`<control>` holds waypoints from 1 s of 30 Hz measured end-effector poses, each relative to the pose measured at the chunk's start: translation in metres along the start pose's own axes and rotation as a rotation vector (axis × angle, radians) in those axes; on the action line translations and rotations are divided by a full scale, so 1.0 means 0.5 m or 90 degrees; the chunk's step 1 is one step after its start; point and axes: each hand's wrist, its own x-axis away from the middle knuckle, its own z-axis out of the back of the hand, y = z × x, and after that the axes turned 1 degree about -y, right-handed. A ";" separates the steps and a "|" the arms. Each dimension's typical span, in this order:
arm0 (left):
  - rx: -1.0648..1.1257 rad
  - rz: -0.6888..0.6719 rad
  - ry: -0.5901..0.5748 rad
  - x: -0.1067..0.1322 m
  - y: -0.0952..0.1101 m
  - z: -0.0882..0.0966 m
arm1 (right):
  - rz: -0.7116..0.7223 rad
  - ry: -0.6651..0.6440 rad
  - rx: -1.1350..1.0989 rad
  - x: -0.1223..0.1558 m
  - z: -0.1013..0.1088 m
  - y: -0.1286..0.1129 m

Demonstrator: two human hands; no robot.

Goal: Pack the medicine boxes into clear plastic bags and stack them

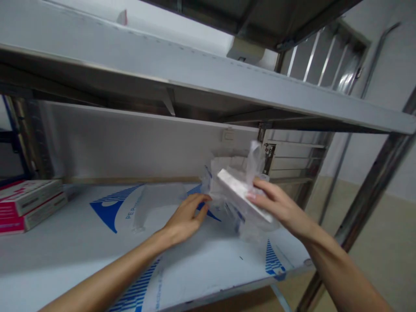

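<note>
My right hand [276, 203] grips a slim white box [238, 188], tilted in the air above the shelf. Clear plastic wrapping [255, 162] sticks up beside my fingers, and more crumpled plastic surrounds the box. Whether the box lies inside that plastic I cannot tell, as motion blurs it. Just left of this bundle, my left hand [188, 216] hovers over the shelf surface [201, 255], its fingers curved with a gap to the thumb. Nothing shows in it. A flat clear plastic bag [159, 201] lies on the shelf behind the left hand.
Two stacked pink-and-white boxes [32, 203] sit at the shelf's left end. An upper shelf [195, 65] hangs low over the work area, carrying a pale box [246, 51]. A metal post [367, 186] stands at the right, beside my right forearm.
</note>
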 end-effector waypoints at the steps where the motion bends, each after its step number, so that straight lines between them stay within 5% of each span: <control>1: -0.025 -0.048 0.000 -0.007 0.022 -0.010 | -0.001 0.037 -0.002 -0.009 0.021 -0.002; 6: -0.106 -0.135 0.029 -0.065 0.110 -0.061 | -0.116 0.196 0.235 -0.091 0.102 0.025; 14: 0.075 0.084 0.136 -0.150 0.121 -0.146 | -0.244 0.031 0.503 -0.174 0.053 0.084; 19: 0.139 0.060 0.144 -0.170 0.113 -0.167 | -0.288 -0.043 0.521 -0.178 0.018 0.087; 30: 0.144 0.042 0.130 -0.144 0.092 -0.150 | -0.279 -0.100 0.471 -0.152 0.030 0.069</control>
